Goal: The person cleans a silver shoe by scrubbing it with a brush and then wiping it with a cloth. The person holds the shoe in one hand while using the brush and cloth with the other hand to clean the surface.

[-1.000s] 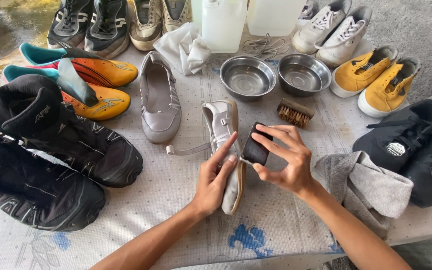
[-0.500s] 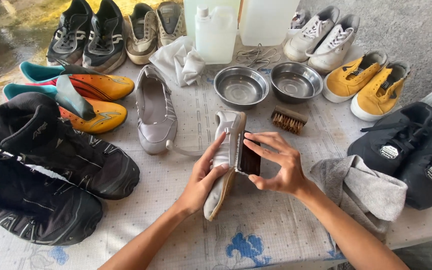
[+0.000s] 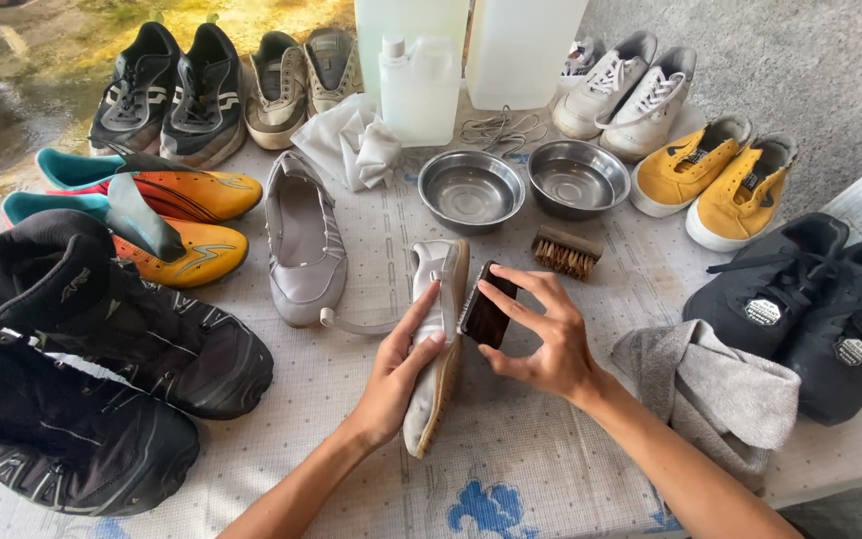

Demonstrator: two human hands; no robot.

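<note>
Between my hands, the grey flat shoe [image 3: 438,344] had tipped onto its edge; my left hand [image 3: 398,367] clasped it, right hand [image 3: 541,334] pinching the dark brush [image 3: 488,316] against its sole.

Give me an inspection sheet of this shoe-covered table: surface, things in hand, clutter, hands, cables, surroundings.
Surface: patterned tablecloth with blue motifs, crowded with footwear.
Job's things: grey flat shoe tipped on its side; dark brush pressed against its sole edge.
Clutter: matching grey flat, two steel bowls, wooden brush, grey cloth, white cloth, plastic jug, black boots, orange boots, yellow slip-ons, white sneakers, black sneakers.
Hands: left hand steadies the shoe; right hand fingers grip the brush.
Cables: nothing seen; only loose shoelaces.
Surroundings: wet ground top left, concrete top right.
</note>
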